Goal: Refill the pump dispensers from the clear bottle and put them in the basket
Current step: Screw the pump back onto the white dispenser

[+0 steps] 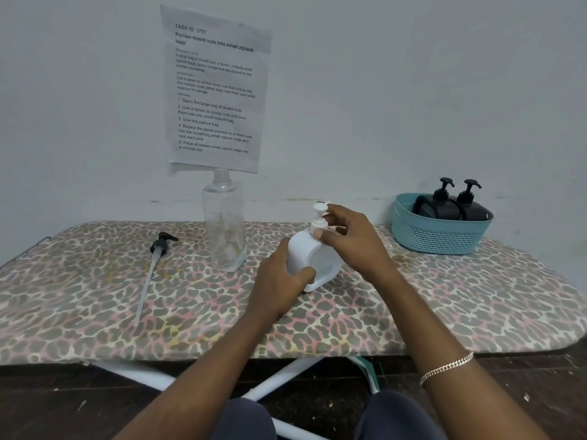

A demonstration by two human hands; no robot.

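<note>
In the head view, the white dispenser sits at the centre of the frame on the ironing board, tilted a little toward the left hand. The step in hand looks like turning its pump collar; whether on or off I cannot tell. To do it well, the body should be held firm and kept from spinning while only the collar turns, with the bottle brought upright so nothing spills. The left hand is closed around the lower body, thumb across the front. The right hand reaches over from the right, fingertips pinching the collar under the pump head. The clear bottle stands uncapped just left, apparently nearly empty. A loose black pump lies at mid left. The basket, at right, holds two black dispensers.
</note>
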